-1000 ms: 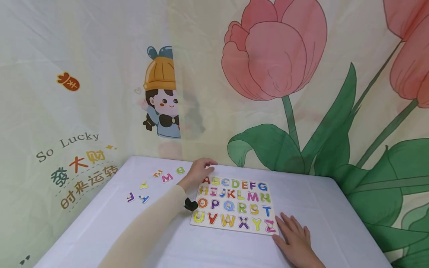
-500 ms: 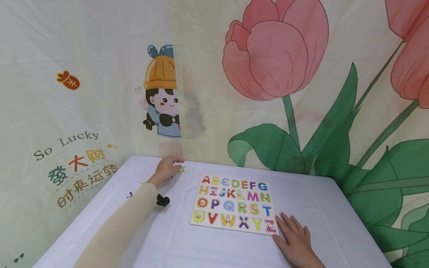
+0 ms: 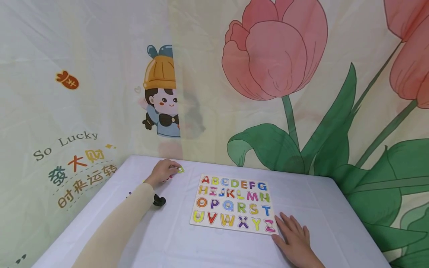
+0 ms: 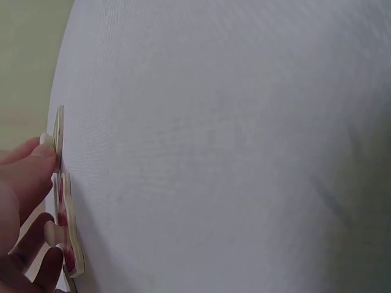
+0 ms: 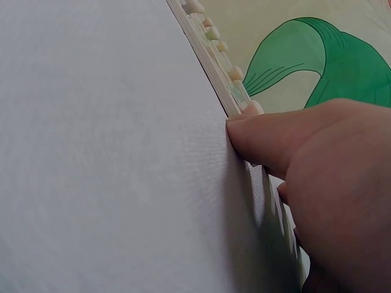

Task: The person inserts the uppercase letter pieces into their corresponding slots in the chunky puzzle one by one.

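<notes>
At the far left of the table, my left hand [image 3: 162, 171] reaches over the loose letters. Its thumb and a finger pinch the pale knob [image 4: 47, 141] of a green letter piece [image 3: 181, 170], which sits flat or nearly so on the cloth. Just below it in the left wrist view, a pink letter piece [image 4: 71, 226] lies near the other fingers. My right hand [image 3: 296, 238] rests at the lower right corner of the wooden alphabet board [image 3: 234, 204], fingers extended along its side. The right thumb [image 5: 256, 137] touches the board's edge.
A white cloth [image 3: 201, 249] covers the table. Other loose letters, including a purple one [image 3: 130, 194], are mostly hidden behind the left arm. A printed curtain [image 3: 207, 93] hangs directly behind the table's back edge.
My left hand has moved left from the board's upper left corner to the loose letters and now pinches the green letter piece's knob. The right hand and the board stay put.
</notes>
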`<state>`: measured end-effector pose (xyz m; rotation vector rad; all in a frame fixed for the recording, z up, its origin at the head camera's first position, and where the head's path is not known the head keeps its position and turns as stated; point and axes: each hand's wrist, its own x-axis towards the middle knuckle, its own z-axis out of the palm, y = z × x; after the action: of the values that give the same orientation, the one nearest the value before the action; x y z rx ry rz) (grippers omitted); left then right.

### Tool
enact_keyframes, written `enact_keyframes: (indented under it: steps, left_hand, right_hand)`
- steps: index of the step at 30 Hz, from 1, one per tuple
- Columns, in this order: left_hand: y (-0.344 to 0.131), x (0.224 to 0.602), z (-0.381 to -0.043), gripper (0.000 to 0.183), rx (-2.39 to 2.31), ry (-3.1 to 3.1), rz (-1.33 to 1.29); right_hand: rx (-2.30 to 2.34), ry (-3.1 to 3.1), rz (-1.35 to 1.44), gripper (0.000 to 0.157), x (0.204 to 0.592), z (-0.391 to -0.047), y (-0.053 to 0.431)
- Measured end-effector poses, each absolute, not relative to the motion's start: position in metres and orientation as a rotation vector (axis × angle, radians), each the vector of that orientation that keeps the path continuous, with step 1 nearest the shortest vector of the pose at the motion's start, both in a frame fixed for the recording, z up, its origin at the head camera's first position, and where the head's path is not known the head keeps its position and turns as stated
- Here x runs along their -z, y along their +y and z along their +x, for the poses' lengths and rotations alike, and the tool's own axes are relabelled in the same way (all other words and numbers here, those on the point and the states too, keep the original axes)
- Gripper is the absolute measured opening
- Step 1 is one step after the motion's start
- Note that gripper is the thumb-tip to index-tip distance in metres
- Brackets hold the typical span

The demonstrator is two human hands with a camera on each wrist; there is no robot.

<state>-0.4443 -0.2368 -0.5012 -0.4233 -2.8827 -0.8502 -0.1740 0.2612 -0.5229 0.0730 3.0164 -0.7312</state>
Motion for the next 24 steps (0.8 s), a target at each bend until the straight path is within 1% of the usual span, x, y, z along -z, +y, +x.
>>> enact_keyframes:
  steps: [13, 19, 24]
  left_hand:
    - [-0.238, 0.511, -0.446, 0.013, 0.823, -2.834, -0.358]
    - [-0.232, 0.506, -0.441, 0.011, 0.788, -2.782, -0.378]
    - [-0.221, 0.497, -0.431, 0.013, 0.819, -2.783, -0.256]
  right_hand:
    - [0.715, 3.027, 0.075, 0.077, 0.52, -0.175, 0.258]
    - [0.718, 3.009, 0.088, 0.078, 0.522, -0.175, 0.259]
    - [0.721, 3.01, 0.08, 0.078, 0.521, -0.175, 0.259]
